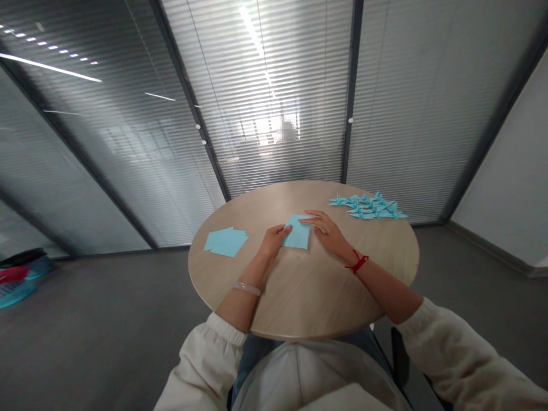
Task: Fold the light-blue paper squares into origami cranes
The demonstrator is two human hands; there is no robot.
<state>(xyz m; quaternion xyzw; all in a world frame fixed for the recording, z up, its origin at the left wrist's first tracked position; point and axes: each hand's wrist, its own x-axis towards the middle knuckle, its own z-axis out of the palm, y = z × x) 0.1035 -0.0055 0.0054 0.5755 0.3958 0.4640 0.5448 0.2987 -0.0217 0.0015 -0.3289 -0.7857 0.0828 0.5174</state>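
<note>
A light blue square sheet of paper is held just over the middle of the round table. My left hand pinches its left edge, thumb on top. At the upper right corner, my right hand touches the sheet with outstretched fingers, which are spread apart. A loose stack of blue paper sheets lies left of my left hand. Beyond my right hand, several folded blue paper cranes are grouped near the far right edge.
The round wooden table stands close to a glass wall with blinds. On the floor at far left are a red and blue basket and a dark-rimmed bin. A white wall rises on the right.
</note>
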